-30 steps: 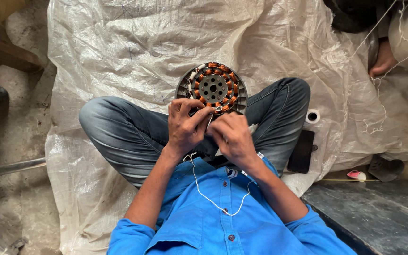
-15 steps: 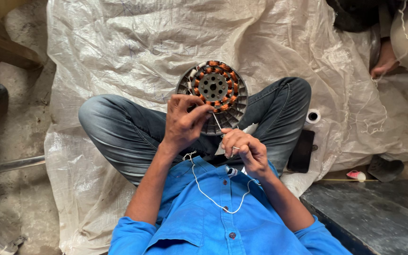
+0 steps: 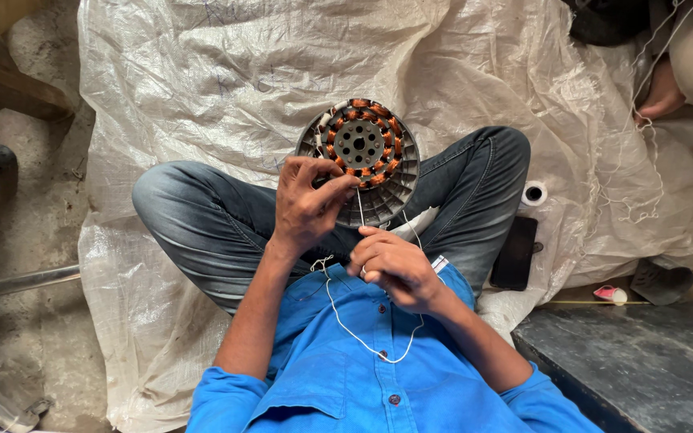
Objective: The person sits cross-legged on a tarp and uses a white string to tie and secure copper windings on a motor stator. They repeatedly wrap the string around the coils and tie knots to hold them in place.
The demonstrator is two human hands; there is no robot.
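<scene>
Since the earlier frame, right hand [image 3: 391, 265] drew back toward the chest, pinching white thread [image 3: 360, 210] taut. Left hand [image 3: 306, 204] gripped the round copper-wound stator [image 3: 360, 156], resting on the lap.

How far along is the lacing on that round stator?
Done: copper coils fill the ring of the stator. In hand: the left hand pinches at the near coils while the right hand pulls a white thread taut. Left: how many coils remain untied cannot be told; loose thread hangs over the shirt.
</scene>
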